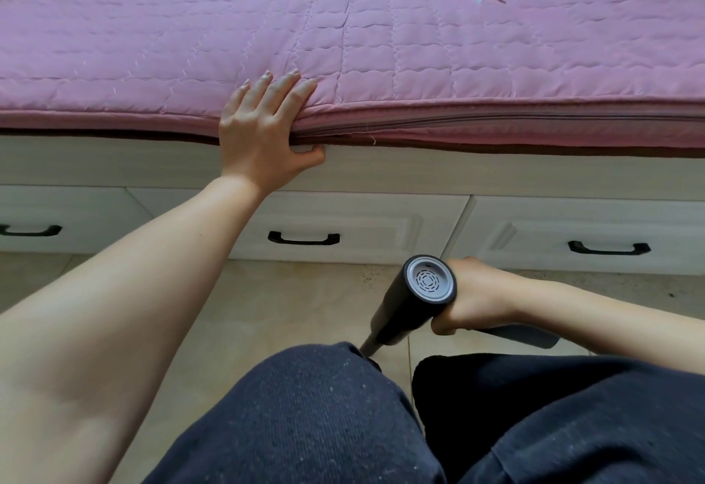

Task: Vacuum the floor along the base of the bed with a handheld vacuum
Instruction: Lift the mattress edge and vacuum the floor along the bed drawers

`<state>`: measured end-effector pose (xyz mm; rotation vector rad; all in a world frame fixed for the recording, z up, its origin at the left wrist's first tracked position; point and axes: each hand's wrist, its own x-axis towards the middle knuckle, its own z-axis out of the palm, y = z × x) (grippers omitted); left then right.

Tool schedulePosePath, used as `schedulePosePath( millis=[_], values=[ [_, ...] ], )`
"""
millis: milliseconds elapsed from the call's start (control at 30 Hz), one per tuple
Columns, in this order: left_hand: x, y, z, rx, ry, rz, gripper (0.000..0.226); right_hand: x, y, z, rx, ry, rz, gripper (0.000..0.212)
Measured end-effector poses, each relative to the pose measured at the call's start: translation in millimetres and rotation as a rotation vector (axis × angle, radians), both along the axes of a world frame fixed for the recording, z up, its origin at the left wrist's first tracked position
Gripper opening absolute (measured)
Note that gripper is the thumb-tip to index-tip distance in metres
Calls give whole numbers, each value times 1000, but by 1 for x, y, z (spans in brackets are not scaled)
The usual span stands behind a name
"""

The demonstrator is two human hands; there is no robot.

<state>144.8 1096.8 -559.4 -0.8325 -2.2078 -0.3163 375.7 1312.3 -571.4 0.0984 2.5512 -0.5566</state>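
1. Nearest, the knees [343,407] in dark trousers are seen at 6 o'clock, with the nozzle end of the handheld vacuum [412,304] hidden between them.
2. The vacuum's grip is wrapped by the right hand [477,296]; its long axis runs from 1 o'clock down to 7 o'clock, tip towards the tiled floor [297,304].
3. Dark specks are seen at 1 o'clock from that hand, along the drawer base [572,231]; a swing that way is judged necessary.
4. Farthest, the left hand [263,132] is braced, fingers spread flat on the pink mattress [457,44], thumb under its edge.

arms [126,292]: bare, sleeveless | trousers [313,418]: dark navy ribbed knit, lint-flecked
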Motion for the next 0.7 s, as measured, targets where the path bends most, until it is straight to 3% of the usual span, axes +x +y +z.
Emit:
schedulePosePath(
  millis=[700],
  values=[
    [15, 47, 12, -188, 63, -39, 82, 8, 28, -18, -56, 153, -48, 26]
  ],
)
